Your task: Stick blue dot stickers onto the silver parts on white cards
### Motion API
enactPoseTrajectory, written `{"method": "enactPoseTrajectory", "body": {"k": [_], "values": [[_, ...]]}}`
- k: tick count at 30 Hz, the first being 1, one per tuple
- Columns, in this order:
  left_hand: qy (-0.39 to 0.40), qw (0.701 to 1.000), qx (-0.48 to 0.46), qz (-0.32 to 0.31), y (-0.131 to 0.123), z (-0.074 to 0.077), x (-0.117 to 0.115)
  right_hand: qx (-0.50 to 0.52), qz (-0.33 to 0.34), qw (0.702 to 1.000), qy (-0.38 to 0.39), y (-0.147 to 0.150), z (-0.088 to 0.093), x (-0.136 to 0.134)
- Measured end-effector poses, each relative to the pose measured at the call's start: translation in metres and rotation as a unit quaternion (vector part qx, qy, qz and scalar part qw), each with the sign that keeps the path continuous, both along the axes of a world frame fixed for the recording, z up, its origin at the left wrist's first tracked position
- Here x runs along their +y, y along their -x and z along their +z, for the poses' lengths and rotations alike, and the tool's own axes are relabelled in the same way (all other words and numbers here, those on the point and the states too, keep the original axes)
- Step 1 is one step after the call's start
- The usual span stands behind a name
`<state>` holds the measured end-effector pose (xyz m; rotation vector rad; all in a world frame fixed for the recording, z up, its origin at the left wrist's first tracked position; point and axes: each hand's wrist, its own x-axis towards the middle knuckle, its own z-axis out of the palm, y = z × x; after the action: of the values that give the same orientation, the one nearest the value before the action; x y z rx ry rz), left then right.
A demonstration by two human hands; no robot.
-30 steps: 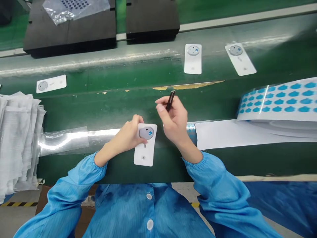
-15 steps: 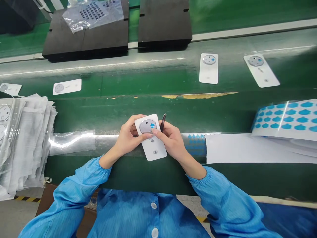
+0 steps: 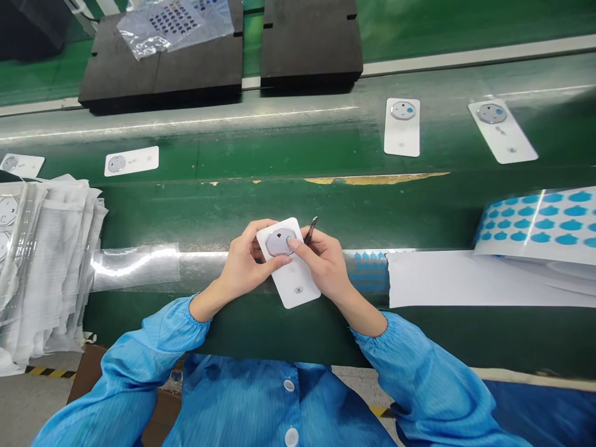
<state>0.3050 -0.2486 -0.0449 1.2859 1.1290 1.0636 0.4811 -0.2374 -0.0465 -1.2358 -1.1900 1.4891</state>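
In front of my chest, both hands hold a white rounded panel (image 3: 302, 282) with a grey eight-sided insert at its upper end. My left hand (image 3: 244, 257) is closed on its left edge, thumb lying on the face just below the insert. On the other side, my right hand (image 3: 325, 261) presses its thumb onto the right part of the insert, hiding the blue sticker there. Dark slim tweezers (image 3: 310, 231) stick up from between my right fingers, behind the thumb. Part of the panel's print is covered by the thumbs.
Similar panels (image 3: 402, 127) lie on the green belt (image 3: 279, 139) ahead, left and right. A sheet of blue stickers (image 3: 542, 217) curls up at right on white backing paper (image 3: 433, 279). Bagged panels (image 3: 60, 267) are piled at left. Black foam blocks (image 3: 310, 43) stand at the back.
My right thumb has moved over the blue sticker and now covers it. The held panel has shifted slightly right and nearer. Panels on the belt have slid a little to the right.
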Motion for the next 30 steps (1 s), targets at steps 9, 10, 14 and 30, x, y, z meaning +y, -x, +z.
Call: {"method": "enactPoseTrajectory", "body": {"k": [9, 10, 14, 30], "values": [[0.028, 0.996, -0.083, 0.002, 0.005, 0.005, 0.006, 0.037, 0.031, 0.999, -0.006, 0.001, 0.001, -0.006], [0.042, 0.993, -0.108, 0.016, 0.005, 0.005, 0.007, 0.048, 0.048, 0.998, -0.003, 0.002, 0.001, -0.007], [0.117, 0.977, -0.167, 0.067, 0.001, 0.002, 0.004, 0.041, 0.090, 0.995, -0.019, 0.008, -0.006, -0.012], [0.154, 0.957, -0.215, 0.116, -0.009, -0.005, -0.007, -0.029, 0.102, 0.991, -0.076, 0.010, -0.018, -0.016]]}}
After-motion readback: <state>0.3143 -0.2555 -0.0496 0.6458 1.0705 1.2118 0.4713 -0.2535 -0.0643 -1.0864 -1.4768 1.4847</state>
